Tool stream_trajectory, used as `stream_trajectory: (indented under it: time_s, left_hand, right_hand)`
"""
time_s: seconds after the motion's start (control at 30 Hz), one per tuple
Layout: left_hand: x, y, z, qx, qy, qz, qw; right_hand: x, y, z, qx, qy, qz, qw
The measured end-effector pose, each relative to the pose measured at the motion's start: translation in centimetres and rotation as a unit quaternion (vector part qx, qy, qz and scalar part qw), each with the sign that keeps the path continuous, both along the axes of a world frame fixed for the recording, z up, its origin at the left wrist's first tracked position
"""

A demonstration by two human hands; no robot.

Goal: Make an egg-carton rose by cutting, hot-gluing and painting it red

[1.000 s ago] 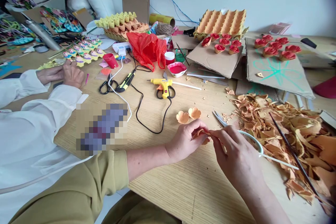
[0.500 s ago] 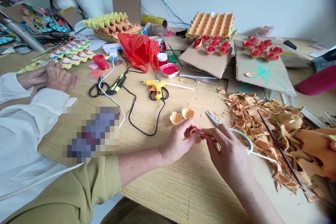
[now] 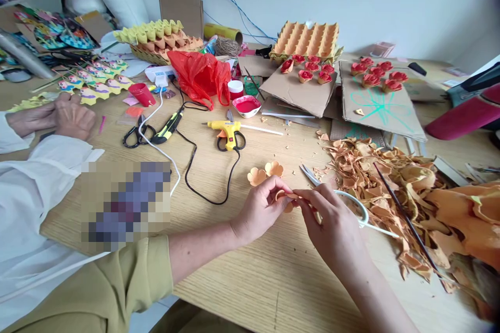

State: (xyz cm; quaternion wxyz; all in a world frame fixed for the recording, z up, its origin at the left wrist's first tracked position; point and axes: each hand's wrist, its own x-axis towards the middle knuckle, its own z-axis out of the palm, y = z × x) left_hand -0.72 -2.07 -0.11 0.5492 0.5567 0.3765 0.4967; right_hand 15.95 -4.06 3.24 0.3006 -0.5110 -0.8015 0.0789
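Observation:
Between my two hands is a small orange flower-shaped piece [image 3: 287, 199], partly hidden by my fingers. My left hand [image 3: 261, 210] pinches it from the left with thumb and forefinger. On the other side my right hand [image 3: 326, 221] closes its fingertips on the edge of the same piece. Two orange petal cups, a left one [image 3: 257, 177] and a right one [image 3: 274, 169], lie on the wooden table [image 3: 219, 270] just beyond my left hand. Scissors with pale handles [image 3: 353, 202] lie partly behind my right hand.
A yellow glue gun [image 3: 229, 132] with a black cord lies ahead. Orange scraps [image 3: 375, 182] heap at the right. Red flowers [image 3: 312, 66] stand on cardboard [image 3: 300, 91]. At the left rest another person's hands [image 3: 72, 117]. A red dish [image 3: 247, 105] sits farther back.
The whole view has shifted slightly, so most things appear a little farther left. Both my hands keep their hold on the orange piece, with hardly any change in their pose.

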Motion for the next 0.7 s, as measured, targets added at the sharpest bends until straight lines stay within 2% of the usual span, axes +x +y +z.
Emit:
stream_trajectory:
  time_s: [0.13, 0.27, 0.5, 0.6, 0.7]
  left_hand:
    - [-0.08, 0.14, 0.1, 0.004, -0.008, -0.007, 1.0]
    - [-0.06, 0.32, -0.04, -0.026, -0.011, -0.025, 0.999]
    - [0.01, 0.28, 0.11, -0.044, -0.062, -0.057, 0.996]
    - [0.05, 0.22, 0.22, -0.048, -0.073, -0.06, 0.994]
    - [0.09, 0.16, 0.36, -0.037, -0.066, -0.049, 0.996]
  right_hand:
    - [0.26, 0.04, -0.12, -0.008, 0.01, 0.006, 1.0]
    - [0.41, 0.09, -0.26, -0.014, 0.007, 0.011, 1.0]
    - [0.48, 0.0, -0.09, 0.001, -0.013, 0.012, 1.0]
    - [0.43, -0.02, 0.02, 0.025, -0.035, 0.013, 0.999]
    - [0.33, 0.05, 0.13, 0.014, -0.02, 0.011, 1.0]
